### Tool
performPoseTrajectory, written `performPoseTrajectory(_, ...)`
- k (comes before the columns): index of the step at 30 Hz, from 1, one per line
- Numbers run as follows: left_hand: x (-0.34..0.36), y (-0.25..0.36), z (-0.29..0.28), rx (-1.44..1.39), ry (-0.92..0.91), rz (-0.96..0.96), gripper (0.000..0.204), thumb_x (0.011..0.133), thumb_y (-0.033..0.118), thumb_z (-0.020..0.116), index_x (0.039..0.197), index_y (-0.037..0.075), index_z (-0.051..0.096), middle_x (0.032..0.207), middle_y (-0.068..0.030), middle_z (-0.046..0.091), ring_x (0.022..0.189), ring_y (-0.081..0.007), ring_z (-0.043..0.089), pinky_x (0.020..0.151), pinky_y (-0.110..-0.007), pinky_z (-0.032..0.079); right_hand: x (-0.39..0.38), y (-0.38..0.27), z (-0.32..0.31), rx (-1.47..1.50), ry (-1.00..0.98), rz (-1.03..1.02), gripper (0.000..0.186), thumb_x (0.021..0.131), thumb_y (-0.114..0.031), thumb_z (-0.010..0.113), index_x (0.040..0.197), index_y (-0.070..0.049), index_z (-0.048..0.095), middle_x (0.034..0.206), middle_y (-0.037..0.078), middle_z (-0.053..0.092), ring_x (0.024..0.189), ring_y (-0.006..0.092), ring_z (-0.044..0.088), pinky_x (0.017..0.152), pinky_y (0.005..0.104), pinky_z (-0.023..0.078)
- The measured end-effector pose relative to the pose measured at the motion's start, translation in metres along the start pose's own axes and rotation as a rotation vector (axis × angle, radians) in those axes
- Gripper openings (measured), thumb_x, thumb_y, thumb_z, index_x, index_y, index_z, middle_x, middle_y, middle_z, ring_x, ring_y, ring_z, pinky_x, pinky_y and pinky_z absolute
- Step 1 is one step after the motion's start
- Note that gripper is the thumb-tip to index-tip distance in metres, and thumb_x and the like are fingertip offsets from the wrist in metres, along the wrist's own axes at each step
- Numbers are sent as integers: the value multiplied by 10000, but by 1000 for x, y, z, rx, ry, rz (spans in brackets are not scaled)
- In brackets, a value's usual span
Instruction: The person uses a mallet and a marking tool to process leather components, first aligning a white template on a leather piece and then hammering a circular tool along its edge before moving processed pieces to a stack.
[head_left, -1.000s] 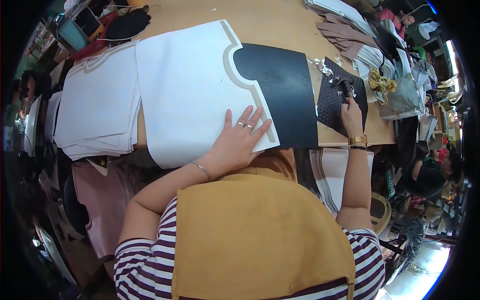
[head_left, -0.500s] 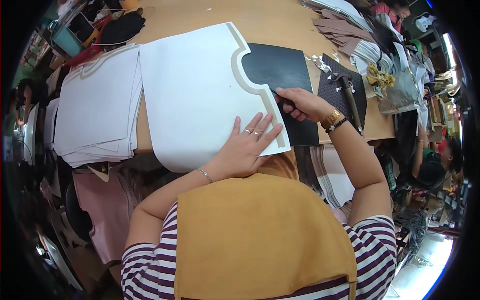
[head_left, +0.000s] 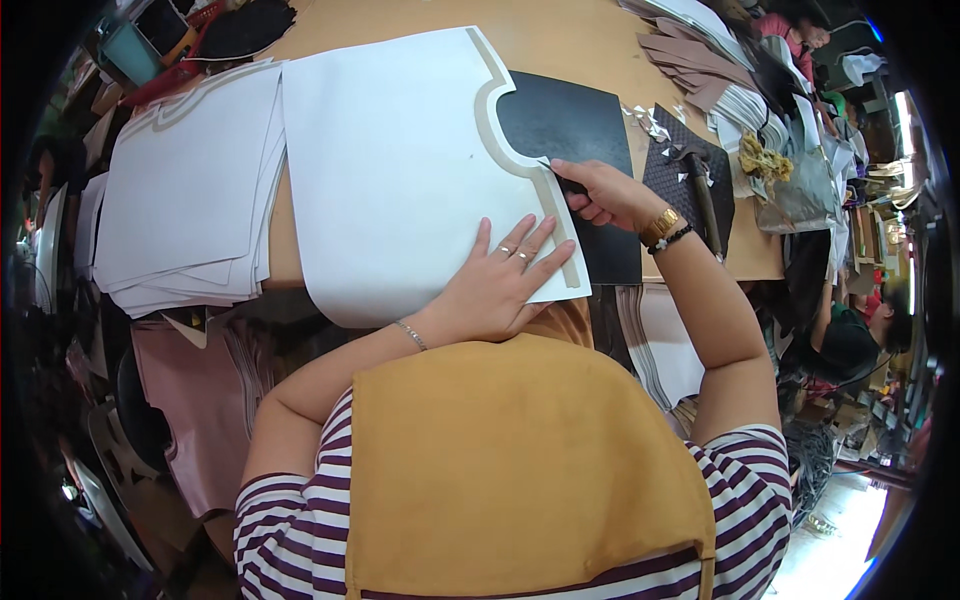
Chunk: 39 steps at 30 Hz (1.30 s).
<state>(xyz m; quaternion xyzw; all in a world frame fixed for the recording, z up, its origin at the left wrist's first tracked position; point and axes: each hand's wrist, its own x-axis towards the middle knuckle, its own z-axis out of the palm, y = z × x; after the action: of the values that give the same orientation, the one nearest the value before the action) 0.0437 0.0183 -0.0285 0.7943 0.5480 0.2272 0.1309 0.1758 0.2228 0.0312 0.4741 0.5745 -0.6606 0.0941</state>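
Note:
A large white sheet (head_left: 390,170) lies on the table, with a grey-beige strip (head_left: 489,120) along its curved right edge. My left hand (head_left: 505,265) rests flat on the sheet's near right corner, fingers spread. At the inner corner of the cut-out, my right hand (head_left: 610,195) is closed around a black-handled tool (head_left: 573,188). Most of that tool is hidden in my fingers, so its exact kind is unclear. Its tip meets the sheet's edge, where a small white corner sticks up. A smooth black mat (head_left: 565,120) lies partly under the sheet.
A stack of similar white sheets (head_left: 185,190) lies at the left. Right of the black mat, a hammer (head_left: 703,200) lies on a dark textured mat (head_left: 665,150) among white scraps (head_left: 650,122). Brown and white strips (head_left: 690,60) fill the far right. Other people work beyond.
My right hand and the tool have moved slightly up to the sheet's corner, and a small white corner now lifts there. My left hand stays flat on the sheet. The whole view has shifted a little.

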Motion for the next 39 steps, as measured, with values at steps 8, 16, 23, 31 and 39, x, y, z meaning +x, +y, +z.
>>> performPoseTrajectory(8, 0, -1, 3, 7, 1, 6, 702, 935, 372, 561, 1555, 185, 291, 1612, -196, 244, 1452, -410, 305, 1062, -732, 244, 0, 9, 4, 13, 56, -31, 380, 1001, -500, 532, 995, -130, 614, 648, -96, 384, 476, 16, 255, 400, 200, 173)
performPoseTrajectory(16, 0, -1, -4, -16, -25, 0, 763, 887, 328, 627, 1557, 176, 294, 1609, -209, 244, 1459, -419, 288, 1064, -737, 236, 11, -8, 5, 46, -21, -8, 386, 997, -464, 527, 982, -86, 607, 670, -74, 391, 482, 28, 267, 402, 205, 188)
performPoseTrajectory(23, 2, -1, -1, -16, -46, 9, 756, 892, 348, 613, 1558, 175, 300, 1612, -214, 234, 1468, -434, 265, 1073, -737, 221, 11, -1, 6, 46, 35, -59, 380, 992, -456, 542, 962, -81, 597, 674, -71, 388, 499, 33, 287, 412, 209, 217)
performPoseTrajectory(31, -1, -11, -35, -208, -76, -11, 817, 888, 504, 654, 1554, 173, 315, 1619, -200, 227, 1483, -421, 231, 1111, -672, 238, 8, 29, -20, 461, 194, -235, 435, 978, -525, 571, 1003, -90, 576, 627, -95, 342, 487, 13, 268, 409, 179, 195)
performPoseTrajectory(39, -15, -112, -90, 321, 5, -428, 1037, 726, 712, 702, 1517, 121, 385, 1585, -285, 246, 1488, -425, 210, 1140, -665, 180, 19, 51, 0, -265, 739, -771, 389, 906, -391, 687, 1112, -62, 667, 826, 77, 675, 673, 225, 632, 605, 324, 492)
